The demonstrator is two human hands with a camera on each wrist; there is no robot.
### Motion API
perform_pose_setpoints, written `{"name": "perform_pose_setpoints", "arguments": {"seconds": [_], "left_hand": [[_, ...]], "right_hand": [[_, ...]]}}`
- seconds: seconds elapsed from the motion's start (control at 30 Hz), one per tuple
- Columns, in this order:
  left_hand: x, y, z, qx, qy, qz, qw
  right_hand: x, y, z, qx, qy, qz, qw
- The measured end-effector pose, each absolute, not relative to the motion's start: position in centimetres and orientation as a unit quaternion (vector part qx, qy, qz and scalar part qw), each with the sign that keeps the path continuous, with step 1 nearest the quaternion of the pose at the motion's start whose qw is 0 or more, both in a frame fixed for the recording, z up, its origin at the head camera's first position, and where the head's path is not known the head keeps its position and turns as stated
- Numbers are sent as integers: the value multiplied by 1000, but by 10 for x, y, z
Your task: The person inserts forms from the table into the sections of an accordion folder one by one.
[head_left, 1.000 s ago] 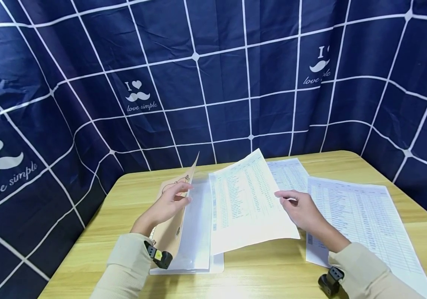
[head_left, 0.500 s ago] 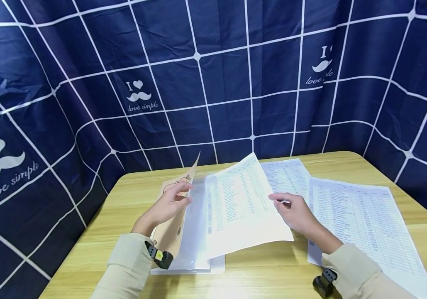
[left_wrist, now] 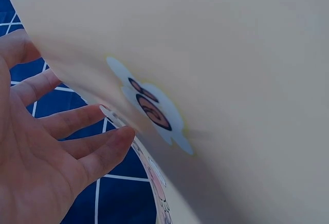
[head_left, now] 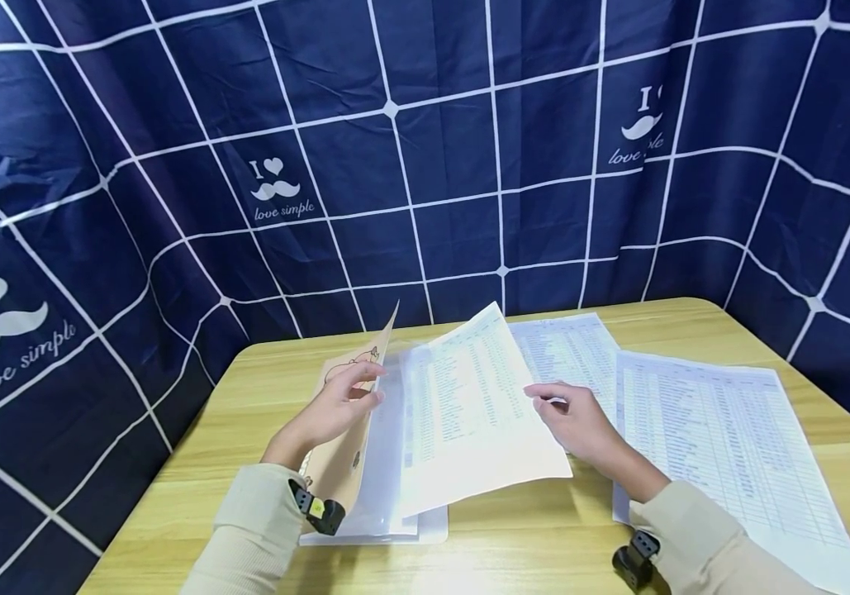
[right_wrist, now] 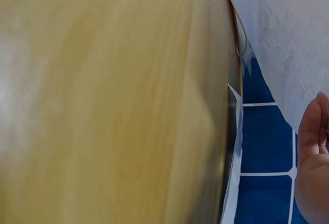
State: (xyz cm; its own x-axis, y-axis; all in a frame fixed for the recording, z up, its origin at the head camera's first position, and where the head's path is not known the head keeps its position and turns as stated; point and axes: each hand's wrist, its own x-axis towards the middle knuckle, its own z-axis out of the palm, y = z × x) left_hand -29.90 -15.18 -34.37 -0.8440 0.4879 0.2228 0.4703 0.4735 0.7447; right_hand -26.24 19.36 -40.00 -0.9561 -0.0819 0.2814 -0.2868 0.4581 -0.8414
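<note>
My left hand [head_left: 331, 413] holds up the peach cover [head_left: 339, 463] of a folder by its edge; cartoon drawings show on it. In the left wrist view, the thumb and fingers meet that edge, some fingertips hidden behind the cover [left_wrist: 247, 70]. Clear plastic sleeves [head_left: 383, 471] lie beside the raised cover. A printed sheet [head_left: 484, 454] slants over them, its left part overlapping the sleeves. At its right edge, my right hand [head_left: 576, 421] pinches it between thumb and fingers. The right wrist view catches only part of this hand [right_wrist: 313, 178] near the hanging sheet [right_wrist: 288, 34].
Two more printed sheets lie on the wooden table [head_left: 529, 545]: a far one [head_left: 566, 347] partly behind the held sheet, and a near one [head_left: 722, 438] under the right forearm. A navy curtain [head_left: 447, 182] with white grid lines surrounds the table.
My right hand has moved left with the printed sheet, bringing its left edge further across the clear sleeves. The left hand and the raised cover have stayed in place.
</note>
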Motion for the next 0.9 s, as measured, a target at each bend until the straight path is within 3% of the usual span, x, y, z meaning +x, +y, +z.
{"name": "perform_pose_setpoints", "arguments": {"seconds": [0.9], "left_hand": [[-299, -150, -339, 280, 865, 416, 9]], "right_hand": [[-267, 179, -403, 115, -840, 526, 74]]}}
